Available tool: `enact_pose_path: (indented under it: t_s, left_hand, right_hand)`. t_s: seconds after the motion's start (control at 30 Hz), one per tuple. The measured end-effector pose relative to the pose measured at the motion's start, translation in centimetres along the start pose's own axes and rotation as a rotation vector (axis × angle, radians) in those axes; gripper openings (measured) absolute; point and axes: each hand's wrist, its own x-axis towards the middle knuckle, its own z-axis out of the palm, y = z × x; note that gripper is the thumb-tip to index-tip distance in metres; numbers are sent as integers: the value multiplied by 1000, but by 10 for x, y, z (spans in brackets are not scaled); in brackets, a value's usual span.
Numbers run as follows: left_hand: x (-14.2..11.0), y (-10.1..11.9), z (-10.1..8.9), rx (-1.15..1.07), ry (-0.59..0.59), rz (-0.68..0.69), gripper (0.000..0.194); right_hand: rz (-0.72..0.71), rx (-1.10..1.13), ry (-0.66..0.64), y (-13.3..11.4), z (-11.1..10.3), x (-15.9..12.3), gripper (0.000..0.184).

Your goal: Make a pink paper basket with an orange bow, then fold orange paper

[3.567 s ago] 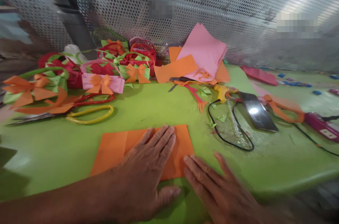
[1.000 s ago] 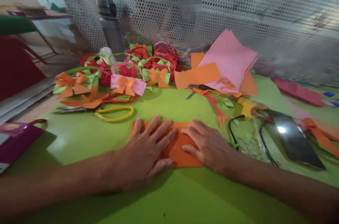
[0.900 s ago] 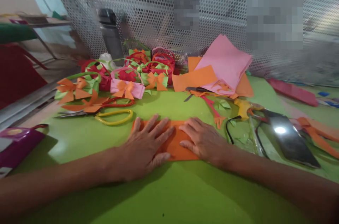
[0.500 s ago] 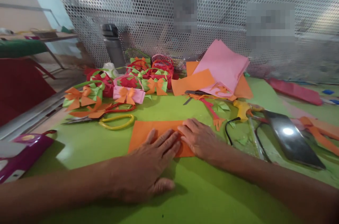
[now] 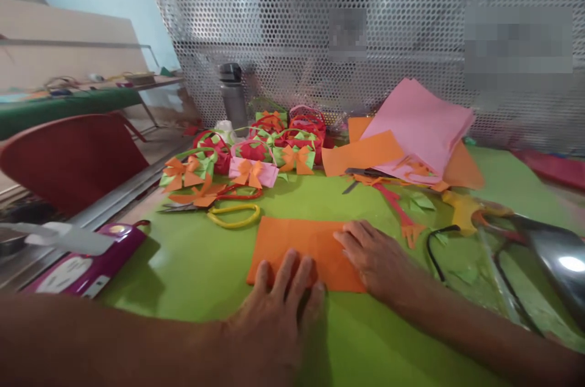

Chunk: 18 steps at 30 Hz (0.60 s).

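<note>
A rectangle of orange paper (image 5: 297,237), seemingly folded, lies flat on the green tabletop (image 5: 192,277) in front of me. My left hand (image 5: 278,314) is open at its near edge, with spread fingertips pressing on the paper. On its right end rests my right hand (image 5: 375,259), fingers slightly bent and lying on the sheet, holding it down rather than gripping it. Beyond the paper's far left corner lie scissors (image 5: 234,216) with one yellow and one red handle loop. The right hand covers the paper's right edge.
Small paper baskets (image 5: 253,170) with orange bows stand in a cluster at the back, before a dark bottle (image 5: 233,97). Pink sheets (image 5: 418,128) lie back right. A yellow glue gun (image 5: 459,210) and a phone (image 5: 555,259) are at right, a purple power strip (image 5: 91,259) at left.
The orange paper went from a wider creased sheet to a smaller rectangle. My left hand has slid from its middle to its near edge; my right hand stays on the right end. The view turned left.
</note>
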Motion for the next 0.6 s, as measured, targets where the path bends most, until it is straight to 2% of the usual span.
enact_pose_path:
  t_s: [0.17, 0.27, 0.37, 0.47, 0.53, 0.6]
  left_hand:
    - [-28, -17, 10, 8, 81, -83, 69]
    - [-39, -27, 14, 43, 95, -124, 79]
    - [-43, -30, 16, 131, 115, -173, 84]
    - [-41, -28, 13, 263, 79, -237, 86]
    - [-40, -27, 8, 320, 32, -278, 80]
    - [-40, -27, -2, 304, 16, -297, 65]
  right_hand:
    - [-18, 4, 35, 2, 2, -1, 28]
    - [-14, 3, 28, 1, 0, -1, 29]
    - [-24, 4, -8, 1, -3, -1, 34]
    - [-24, 10, -44, 0, -6, -1, 35]
    - [-22, 16, -64, 0, -7, 0, 34]
    - [-9, 22, -77, 0, -8, 1, 34]
